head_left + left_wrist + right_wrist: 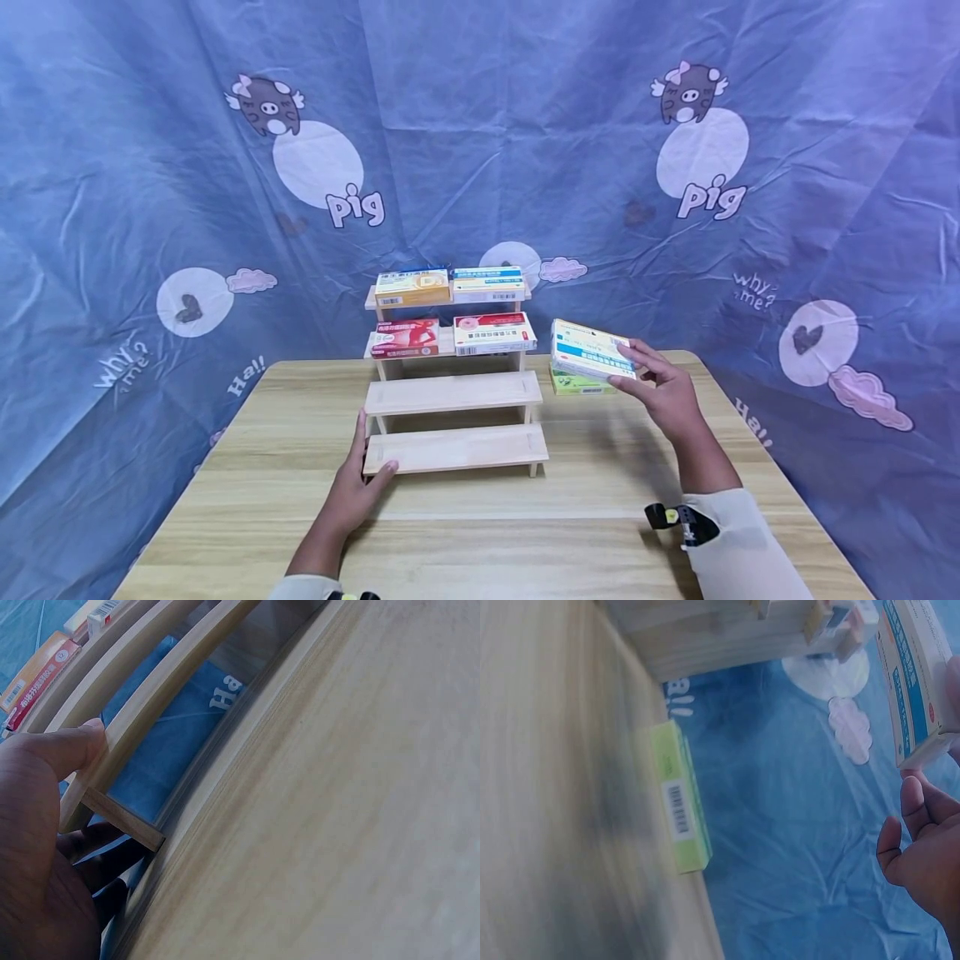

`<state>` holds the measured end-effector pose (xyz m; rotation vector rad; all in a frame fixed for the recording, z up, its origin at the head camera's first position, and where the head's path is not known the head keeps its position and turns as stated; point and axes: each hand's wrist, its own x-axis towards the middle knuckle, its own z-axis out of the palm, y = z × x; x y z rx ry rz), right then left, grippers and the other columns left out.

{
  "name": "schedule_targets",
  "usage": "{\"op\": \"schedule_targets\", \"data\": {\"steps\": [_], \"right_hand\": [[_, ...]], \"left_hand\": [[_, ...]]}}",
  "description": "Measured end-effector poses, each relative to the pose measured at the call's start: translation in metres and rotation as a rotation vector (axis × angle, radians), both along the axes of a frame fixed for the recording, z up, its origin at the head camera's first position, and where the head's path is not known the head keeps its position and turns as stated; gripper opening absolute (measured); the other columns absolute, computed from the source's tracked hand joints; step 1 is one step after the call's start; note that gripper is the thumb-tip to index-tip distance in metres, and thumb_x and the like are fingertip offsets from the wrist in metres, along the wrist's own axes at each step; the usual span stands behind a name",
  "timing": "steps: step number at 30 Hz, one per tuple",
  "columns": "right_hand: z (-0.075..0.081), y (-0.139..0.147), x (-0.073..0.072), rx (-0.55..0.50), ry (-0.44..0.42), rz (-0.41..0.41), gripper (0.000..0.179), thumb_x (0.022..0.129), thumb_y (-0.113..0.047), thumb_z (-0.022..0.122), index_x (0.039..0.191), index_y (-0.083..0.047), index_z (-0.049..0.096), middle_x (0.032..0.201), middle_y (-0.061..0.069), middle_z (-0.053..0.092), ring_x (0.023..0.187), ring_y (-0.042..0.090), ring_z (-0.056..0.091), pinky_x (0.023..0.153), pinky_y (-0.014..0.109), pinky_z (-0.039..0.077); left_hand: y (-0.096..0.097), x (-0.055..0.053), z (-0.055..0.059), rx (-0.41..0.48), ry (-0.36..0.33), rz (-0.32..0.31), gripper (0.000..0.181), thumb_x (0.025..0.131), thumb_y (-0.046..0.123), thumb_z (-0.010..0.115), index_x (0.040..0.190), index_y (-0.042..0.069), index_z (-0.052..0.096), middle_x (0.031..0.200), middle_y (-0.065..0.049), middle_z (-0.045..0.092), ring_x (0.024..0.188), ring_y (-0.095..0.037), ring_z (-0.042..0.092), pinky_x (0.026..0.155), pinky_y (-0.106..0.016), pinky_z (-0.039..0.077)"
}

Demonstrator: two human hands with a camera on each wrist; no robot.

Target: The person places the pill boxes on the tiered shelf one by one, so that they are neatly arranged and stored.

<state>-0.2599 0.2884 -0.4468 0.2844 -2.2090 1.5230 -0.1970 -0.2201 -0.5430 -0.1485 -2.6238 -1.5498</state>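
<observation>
My right hand (663,387) pinches a white medicine box (588,350) with a blue band and yellow edge by its right end. In the right wrist view the held box (915,682) is raised above the table, with the hand (930,832) at its lower end. Behind and below it, a green box (581,382) lies on the table. My left hand (356,479) grips the left end of a four-step wooden stand (457,450), thumb on the lowest step. The left wrist view shows the thumb (79,746) on the step's edge and the other fingers curled beneath it.
On the top step sit a yellow-and-white box (412,287) and a white-and-blue box (489,285). One step down are a red box (406,337) and a red-and-white box (494,333). The wooden table (465,542) meets a blue printed curtain (480,150) behind.
</observation>
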Motion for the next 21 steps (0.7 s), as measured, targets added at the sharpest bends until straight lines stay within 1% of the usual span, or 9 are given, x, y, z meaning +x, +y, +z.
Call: {"op": "schedule_targets", "data": {"steps": [9, 12, 17, 21], "right_hand": [[0.011, -0.017, 0.01, -0.012, 0.024, 0.029, 0.055, 0.09, 0.003, 0.086, 0.142, 0.004, 0.069, 0.161, 0.029, 0.055, 0.13, -0.015, 0.052, 0.085, 0.018, 0.045], [0.011, -0.024, 0.011, -0.017, 0.036, 0.044, 0.055, 0.089, 0.005, 0.085, 0.142, 0.005, 0.069, 0.161, 0.029, 0.055, 0.131, -0.015, 0.052, 0.085, 0.019, 0.045], [0.01, -0.033, 0.011, -0.052, 0.099, 0.074, 0.054, 0.087, 0.012, 0.083, 0.139, 0.01, 0.068, 0.161, 0.034, 0.053, 0.135, -0.013, 0.052, 0.087, 0.02, 0.046], [0.008, -0.042, 0.014, -0.098, 0.119, 0.098, 0.055, 0.085, 0.016, 0.081, 0.138, 0.013, 0.068, 0.161, 0.036, 0.051, 0.136, -0.012, 0.053, 0.088, 0.02, 0.047]], "left_hand": [[0.0, -0.001, -0.002, -0.01, 0.012, 0.003, 0.107, 0.108, 0.03, 0.071, 0.176, 0.037, -0.011, 0.174, -0.029, 0.036, 0.162, -0.047, 0.036, 0.131, -0.068, 0.026], [0.0, -0.001, -0.002, -0.008, 0.01, 0.001, 0.107, 0.107, 0.031, 0.072, 0.176, 0.037, -0.01, 0.174, -0.029, 0.036, 0.161, -0.048, 0.037, 0.131, -0.068, 0.027], [-0.001, -0.001, 0.0, -0.004, -0.002, 0.003, 0.107, 0.108, 0.031, 0.071, 0.175, 0.038, -0.012, 0.174, -0.03, 0.035, 0.161, -0.049, 0.037, 0.131, -0.068, 0.027], [0.0, 0.0, 0.001, -0.005, -0.001, -0.002, 0.107, 0.108, 0.029, 0.072, 0.176, 0.035, -0.011, 0.173, -0.031, 0.037, 0.159, -0.05, 0.04, 0.13, -0.068, 0.031]]}}
